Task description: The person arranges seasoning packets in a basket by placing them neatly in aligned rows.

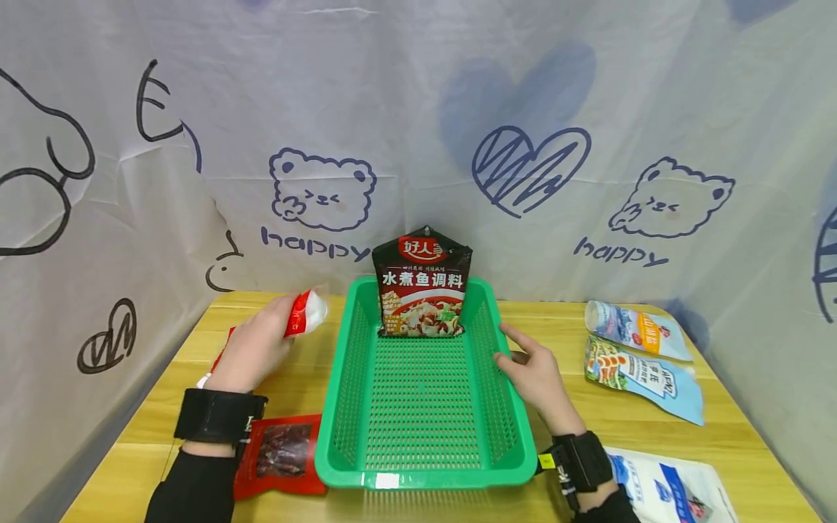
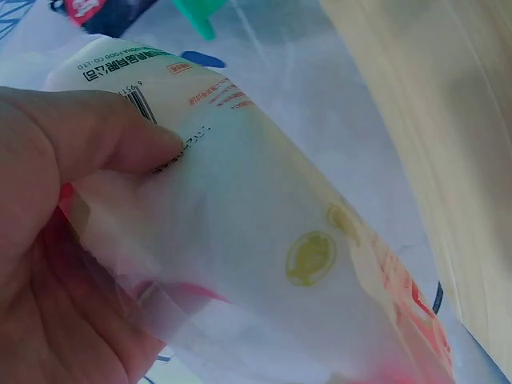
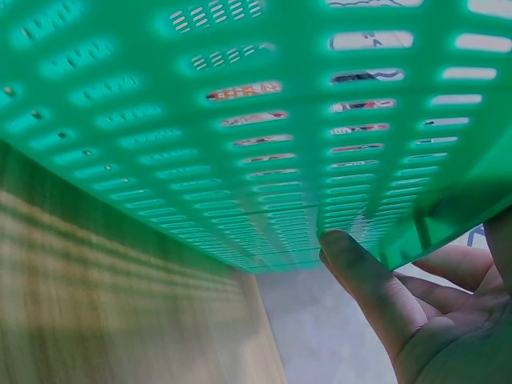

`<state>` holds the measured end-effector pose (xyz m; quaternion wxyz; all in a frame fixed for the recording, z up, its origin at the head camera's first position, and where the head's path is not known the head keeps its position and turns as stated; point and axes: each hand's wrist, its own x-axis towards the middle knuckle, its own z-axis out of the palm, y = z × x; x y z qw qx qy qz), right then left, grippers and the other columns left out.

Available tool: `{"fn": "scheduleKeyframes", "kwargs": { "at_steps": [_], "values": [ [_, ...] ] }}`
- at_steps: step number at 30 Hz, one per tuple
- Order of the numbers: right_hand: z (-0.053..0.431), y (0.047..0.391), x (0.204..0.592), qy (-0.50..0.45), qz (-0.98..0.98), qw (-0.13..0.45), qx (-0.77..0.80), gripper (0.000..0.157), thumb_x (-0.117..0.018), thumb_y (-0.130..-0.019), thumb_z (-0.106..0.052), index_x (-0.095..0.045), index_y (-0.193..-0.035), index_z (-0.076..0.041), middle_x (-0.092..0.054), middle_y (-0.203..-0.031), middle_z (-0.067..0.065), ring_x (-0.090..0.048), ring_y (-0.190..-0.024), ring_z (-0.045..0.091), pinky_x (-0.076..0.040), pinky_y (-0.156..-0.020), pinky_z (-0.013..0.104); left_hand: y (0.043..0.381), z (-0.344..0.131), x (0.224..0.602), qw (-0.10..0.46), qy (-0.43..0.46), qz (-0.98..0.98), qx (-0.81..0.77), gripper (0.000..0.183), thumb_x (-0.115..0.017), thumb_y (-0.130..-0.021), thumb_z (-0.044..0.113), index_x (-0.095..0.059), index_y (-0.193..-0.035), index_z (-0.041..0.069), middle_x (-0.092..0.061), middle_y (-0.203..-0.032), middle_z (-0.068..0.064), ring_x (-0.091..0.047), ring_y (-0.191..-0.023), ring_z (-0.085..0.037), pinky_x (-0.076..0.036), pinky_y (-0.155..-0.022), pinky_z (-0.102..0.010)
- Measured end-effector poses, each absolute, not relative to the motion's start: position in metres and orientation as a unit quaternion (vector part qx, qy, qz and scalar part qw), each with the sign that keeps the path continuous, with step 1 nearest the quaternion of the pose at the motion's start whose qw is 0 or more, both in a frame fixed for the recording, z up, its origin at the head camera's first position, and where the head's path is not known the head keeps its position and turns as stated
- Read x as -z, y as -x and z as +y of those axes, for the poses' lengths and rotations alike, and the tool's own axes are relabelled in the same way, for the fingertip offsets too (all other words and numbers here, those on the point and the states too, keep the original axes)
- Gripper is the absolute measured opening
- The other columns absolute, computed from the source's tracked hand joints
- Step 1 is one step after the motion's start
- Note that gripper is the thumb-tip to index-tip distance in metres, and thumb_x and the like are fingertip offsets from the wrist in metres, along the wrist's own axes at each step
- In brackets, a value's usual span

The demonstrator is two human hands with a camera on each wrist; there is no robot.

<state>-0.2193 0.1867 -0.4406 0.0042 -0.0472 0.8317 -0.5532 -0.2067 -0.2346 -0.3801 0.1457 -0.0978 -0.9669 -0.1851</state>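
My left hand [image 1: 258, 345] grips a red-and-white plastic food packet [image 1: 298, 317] left of the green basket. In the left wrist view, the thumb presses on the packet's pale printed face [image 2: 216, 208]; much of the packet is hidden by the hand in the head view. On the basket's right side, my right hand [image 1: 538, 374] holds the rim of the green basket [image 1: 487, 294]. The right wrist view has the thumb [image 3: 348, 256] against the slotted wall. A dark seasoning packet [image 1: 423, 287] stands upright inside, at the basket's back end.
A red packet with a clear window [image 1: 284, 454] lies by the basket's front left. On the right lie a light-blue spouted pouch [image 1: 637, 330], another blue pouch [image 1: 647, 381] and a white packet [image 1: 673, 487]. A printed cloth [image 1: 418, 109] hangs behind the wooden table [image 1: 543, 319].
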Motion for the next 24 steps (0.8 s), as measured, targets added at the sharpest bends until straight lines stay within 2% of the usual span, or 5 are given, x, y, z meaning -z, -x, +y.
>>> {"fn": "scheduleKeyframes", "kwargs": {
  "at_steps": [8,15,19,24],
  "values": [
    [0.187,0.22,0.441,0.048,0.827,0.006,0.56,0.061,-0.064,-0.101,-0.011,-0.044,-0.158,-0.012,-0.044,-0.157,0.026,-0.06,-0.13,0.04,-0.06,-0.078,0.027,0.189,-0.223,0.375,0.187,0.098,-0.959,0.191,0.061,-0.068,-0.086,-0.012,-0.05,-0.143,-0.002,-0.063,-0.129,-0.026,-0.066,-0.107,-0.047,-0.056,-0.08,-0.069],
    [0.186,0.219,0.442,0.049,0.828,0.004,0.558,0.06,-0.064,-0.101,-0.012,-0.044,-0.159,-0.013,-0.043,-0.159,0.023,-0.06,-0.131,0.04,-0.059,-0.076,0.028,0.179,-0.214,0.373,0.24,0.114,-0.943,0.201,0.06,-0.068,-0.082,-0.018,-0.053,-0.139,-0.005,-0.066,-0.124,-0.027,-0.068,-0.1,-0.048,-0.058,-0.075,-0.066],
    [0.186,0.219,0.442,0.051,0.829,0.003,0.557,0.061,-0.064,-0.101,-0.011,-0.044,-0.158,-0.013,-0.041,-0.16,0.023,-0.059,-0.131,0.04,-0.057,-0.073,0.027,0.173,-0.208,0.369,0.266,0.132,-0.933,0.203,0.062,-0.07,-0.079,-0.02,-0.054,-0.138,-0.006,-0.067,-0.124,-0.026,-0.069,-0.099,-0.047,-0.058,-0.074,-0.066],
    [0.187,0.22,0.443,0.049,0.83,0.001,0.555,0.061,-0.064,-0.101,-0.01,-0.045,-0.158,-0.013,-0.051,-0.152,0.026,-0.064,-0.125,0.04,-0.053,-0.064,0.027,0.169,-0.199,0.362,0.294,0.152,-0.923,0.198,0.067,-0.072,-0.076,-0.022,-0.054,-0.139,-0.005,-0.067,-0.127,-0.025,-0.07,-0.103,-0.047,-0.06,-0.072,-0.064]
  ]
}}
